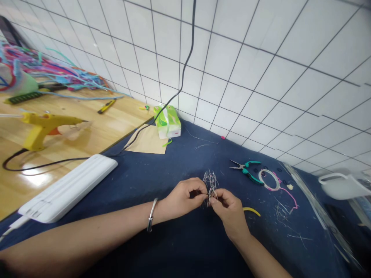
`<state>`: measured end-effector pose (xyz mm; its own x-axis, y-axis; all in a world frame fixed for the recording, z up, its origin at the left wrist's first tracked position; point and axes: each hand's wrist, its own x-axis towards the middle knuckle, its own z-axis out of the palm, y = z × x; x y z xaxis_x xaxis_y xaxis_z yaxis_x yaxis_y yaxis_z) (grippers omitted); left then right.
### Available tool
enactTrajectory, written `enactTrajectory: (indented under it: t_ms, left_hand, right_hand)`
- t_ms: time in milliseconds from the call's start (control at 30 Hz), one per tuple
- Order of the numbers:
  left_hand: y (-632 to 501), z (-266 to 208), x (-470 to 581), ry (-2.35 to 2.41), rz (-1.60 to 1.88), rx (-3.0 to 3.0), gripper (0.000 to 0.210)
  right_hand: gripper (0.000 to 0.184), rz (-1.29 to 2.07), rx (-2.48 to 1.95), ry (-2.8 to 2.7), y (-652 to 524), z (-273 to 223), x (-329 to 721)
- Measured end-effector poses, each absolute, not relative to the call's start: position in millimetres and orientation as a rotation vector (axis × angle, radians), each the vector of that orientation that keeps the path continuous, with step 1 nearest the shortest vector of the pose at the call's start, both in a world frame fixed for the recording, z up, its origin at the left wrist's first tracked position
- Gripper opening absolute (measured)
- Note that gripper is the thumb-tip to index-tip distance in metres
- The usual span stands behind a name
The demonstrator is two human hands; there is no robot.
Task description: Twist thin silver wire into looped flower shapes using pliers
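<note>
A small tangled bundle of thin silvery wire (211,180) stands up between my two hands, its looped ends pointing away from me. My left hand (189,196), with a silver bangle on the wrist, pinches the bundle's lower left side between thumb and fingers. From the right, my right hand (228,210) pinches the base of the same wires. Both sets of fingertips nearly meet there and partly hide the wire. A curved yellow piece (252,211) shows just beside my right hand; the rest of it is hidden.
Teal-handled pliers (246,170), a white ring (269,180) with pink cord and loose wire scraps (282,212) lie to the right. A tissue pack (168,121) stands at the back. Leftward are a white power strip (69,187), a yellow glue gun (46,125) and a cutter (106,106).
</note>
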<state>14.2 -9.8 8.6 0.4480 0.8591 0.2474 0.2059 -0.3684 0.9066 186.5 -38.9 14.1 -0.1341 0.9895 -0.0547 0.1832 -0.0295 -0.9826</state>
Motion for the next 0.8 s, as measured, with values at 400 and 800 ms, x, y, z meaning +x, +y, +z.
enactTrajectory:
  t_ms: [400,800]
  left_hand:
    - [-9.6,11.2,13.7,0.848,1.019,1.936,0.014]
    - [-8.2,13.0,8.0,0.798,0.984,2.248,0.019]
  right_hand:
    - [0.011,1.188,-1.336,-1.553,-37.9,20.8,187.5]
    - [0.014,1.131,-1.332,-1.611,-38.2,23.7,187.8]
